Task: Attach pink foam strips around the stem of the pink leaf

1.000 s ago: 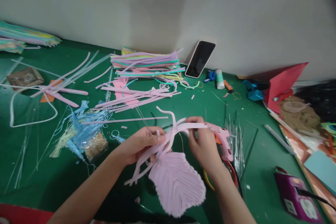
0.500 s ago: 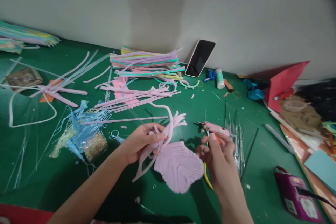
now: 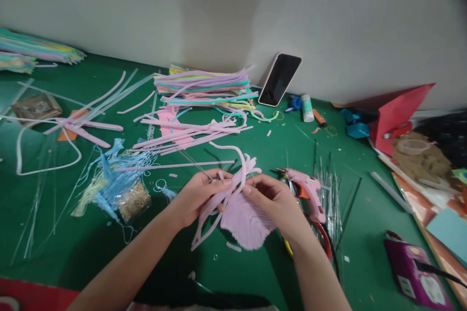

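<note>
Lilac pipe cleaners [image 3: 239, 172] are gathered in a bundle, their loose ends pointing up and down. My left hand [image 3: 204, 194] is closed around the bundle from the left. My right hand [image 3: 270, 197] meets it from the other side, thumb and fingers pinched on the pipe cleaners. Below and partly behind my right fingers hangs a flat, ribbed petal-like piece [image 3: 248, 226], also made of lilac pipe cleaners. A short lilac offcut [image 3: 233, 247] shows just under it. The pink glue gun [image 3: 306, 187] lies to the right of my right hand.
Bundled multicoloured pipe cleaners [image 3: 207, 82] lie at the back beside a leaning phone [image 3: 280, 80]. Blue tassels [image 3: 113, 170] and a bag of beads [image 3: 134, 202] are on the left. Thin wires [image 3: 330, 194] lie right of the glue gun; a purple box [image 3: 416, 269] stands near the right edge.
My right hand has moved left from in front of the glue gun to the pipe cleaners and now pinches them. The glue gun is uncovered. The short offcut has come into view.
</note>
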Action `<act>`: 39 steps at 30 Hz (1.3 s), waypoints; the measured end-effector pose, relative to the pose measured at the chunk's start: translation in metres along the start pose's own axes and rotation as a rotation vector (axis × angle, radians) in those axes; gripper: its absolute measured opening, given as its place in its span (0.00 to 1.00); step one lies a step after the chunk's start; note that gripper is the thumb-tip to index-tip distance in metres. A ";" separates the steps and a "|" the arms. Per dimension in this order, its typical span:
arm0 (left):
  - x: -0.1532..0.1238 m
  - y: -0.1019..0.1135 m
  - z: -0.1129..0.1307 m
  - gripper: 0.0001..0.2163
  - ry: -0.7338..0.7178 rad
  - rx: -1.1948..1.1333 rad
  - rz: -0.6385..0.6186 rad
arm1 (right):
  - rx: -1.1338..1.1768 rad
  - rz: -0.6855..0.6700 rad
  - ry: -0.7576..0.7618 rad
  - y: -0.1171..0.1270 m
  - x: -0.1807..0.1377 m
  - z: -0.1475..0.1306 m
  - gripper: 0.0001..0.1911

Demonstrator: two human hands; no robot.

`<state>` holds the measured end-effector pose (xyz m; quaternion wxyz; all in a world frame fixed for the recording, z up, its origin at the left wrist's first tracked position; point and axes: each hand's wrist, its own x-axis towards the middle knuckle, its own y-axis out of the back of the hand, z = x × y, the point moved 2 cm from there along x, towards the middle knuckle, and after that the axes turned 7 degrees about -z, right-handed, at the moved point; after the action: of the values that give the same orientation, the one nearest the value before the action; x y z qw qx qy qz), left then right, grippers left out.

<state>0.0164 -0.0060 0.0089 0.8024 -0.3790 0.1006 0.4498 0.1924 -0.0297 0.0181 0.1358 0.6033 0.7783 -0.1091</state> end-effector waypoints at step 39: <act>0.002 0.004 0.001 0.13 -0.025 0.120 0.099 | -1.070 0.366 0.117 0.034 -0.013 -0.025 0.17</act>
<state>0.0142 -0.0023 0.0066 0.8017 -0.3190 0.1359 0.4868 0.2263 -0.0243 0.0462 0.3960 0.5805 0.6142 0.3592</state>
